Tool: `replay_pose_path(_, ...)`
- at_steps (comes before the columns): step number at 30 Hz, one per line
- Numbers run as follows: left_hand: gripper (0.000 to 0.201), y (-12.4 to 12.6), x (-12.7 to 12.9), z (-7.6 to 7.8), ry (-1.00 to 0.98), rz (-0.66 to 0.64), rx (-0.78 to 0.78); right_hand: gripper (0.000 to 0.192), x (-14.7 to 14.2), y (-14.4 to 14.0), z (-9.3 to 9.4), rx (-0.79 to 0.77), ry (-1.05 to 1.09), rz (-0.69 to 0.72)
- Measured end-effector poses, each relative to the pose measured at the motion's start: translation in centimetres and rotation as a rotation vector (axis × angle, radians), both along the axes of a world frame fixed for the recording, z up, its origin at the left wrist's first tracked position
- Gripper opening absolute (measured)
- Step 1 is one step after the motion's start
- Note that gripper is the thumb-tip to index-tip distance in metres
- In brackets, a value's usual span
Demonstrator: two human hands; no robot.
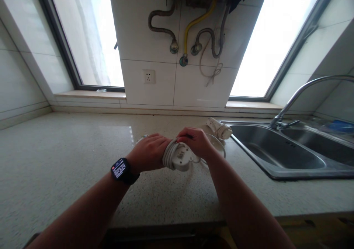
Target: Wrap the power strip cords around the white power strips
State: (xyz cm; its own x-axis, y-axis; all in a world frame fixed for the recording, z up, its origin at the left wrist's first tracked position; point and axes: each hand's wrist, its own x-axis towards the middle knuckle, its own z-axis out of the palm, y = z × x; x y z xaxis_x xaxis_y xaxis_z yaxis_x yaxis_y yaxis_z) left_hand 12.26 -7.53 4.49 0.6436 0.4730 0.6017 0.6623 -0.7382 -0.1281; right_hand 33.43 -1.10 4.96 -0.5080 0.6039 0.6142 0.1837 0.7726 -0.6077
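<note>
Your left hand (149,152) and right hand (195,141) both clamp the white power strip (179,156), its cord (168,153) coiled around it. Likely light, rigid body, springy cord; grip across the coils.

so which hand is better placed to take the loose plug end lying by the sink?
Probably right. The right hand is on the sink side of the power strip, nearest the plug end. The left hand grips the strip's far side, away from it.

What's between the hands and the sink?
In the head view, a white plug lies on the counter between the hands and the sink.
</note>
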Motion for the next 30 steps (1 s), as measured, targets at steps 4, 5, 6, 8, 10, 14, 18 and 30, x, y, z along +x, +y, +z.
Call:
replay_pose_path(4, 0.046, 0.4, -0.1, -0.6, -0.059, 0.011, 0.025, 0.022, -0.5, 0.7, -0.7, -0.164, 0.057, 0.044)
replay_pose_path(5, 0.055, 0.4, -0.1, -0.7, -0.075, 0.026, 0.043, 0.022, -0.6, 0.8, -0.9, -0.206, 0.068, 0.057)
replay_pose_path(6, 0.065, 0.3, -0.2, -0.7, -0.091, 0.036, 0.066, 0.022, -0.7, 0.8, -1.0, -0.243, 0.069, 0.072)
replay_pose_path(8, 0.080, 0.2, -0.2, -0.7, -0.102, 0.020, 0.122, 0.023, -0.9, 0.9, -1.2, -0.293, 0.045, 0.112)
replay_pose_path(10, 0.085, 0.1, -0.4, -0.6, -0.087, -0.027, 0.164, 0.024, -1.0, 0.8, -1.2, -0.307, 0.007, 0.157)
replay_pose_path(14, 0.079, 0.1, -0.9, -0.3, -0.092, -0.004, 0.155, 0.024, -0.9, 0.5, -1.0, -0.256, -0.057, 0.145)
replay_pose_path(18, 0.068, 0.6, -1.1, -0.7, -0.163, 0.135, 0.093, 0.017, -1.2, 0.4, -1.4, -0.216, -0.101, 0.106)
replay_pose_path(30, 0.034, 1.6, -0.6, -0.3, -0.437, 0.589, -0.259, 0.033, -2.3, -0.1, -2.3, -0.164, -0.450, -0.156)
